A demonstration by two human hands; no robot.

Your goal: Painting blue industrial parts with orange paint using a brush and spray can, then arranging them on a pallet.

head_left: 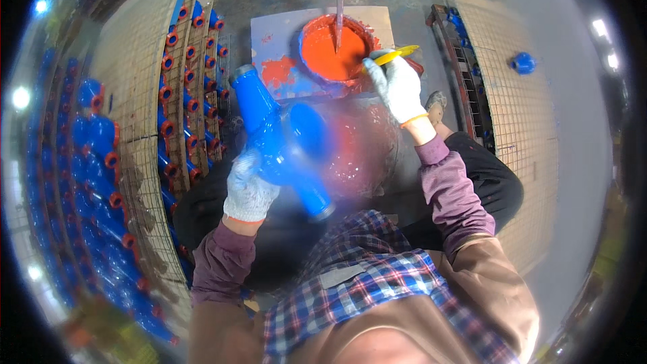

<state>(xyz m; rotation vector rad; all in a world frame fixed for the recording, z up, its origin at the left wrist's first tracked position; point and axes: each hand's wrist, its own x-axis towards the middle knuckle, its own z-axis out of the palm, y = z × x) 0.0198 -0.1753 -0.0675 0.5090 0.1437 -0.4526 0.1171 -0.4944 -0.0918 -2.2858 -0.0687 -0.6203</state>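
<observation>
Shirt (377, 283): checked, sitting closest.
Left hand (248, 189): fingers are wrapping round the blue valve (286, 141).
Right hand (397, 86): fingers are pinching a yellow brush (396, 54), its tip just past them, touching the red paint pot (335, 50).

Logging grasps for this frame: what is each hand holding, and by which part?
Left hand grips the blue valve body at its middle. Right hand holds a yellow-handled brush by the handle, its tip at the rim of the red paint bucket.

Left hand (248, 189) low, gloved grip closed — right hand (399, 87) stretched forward, gloved grip pinched shut.
</observation>
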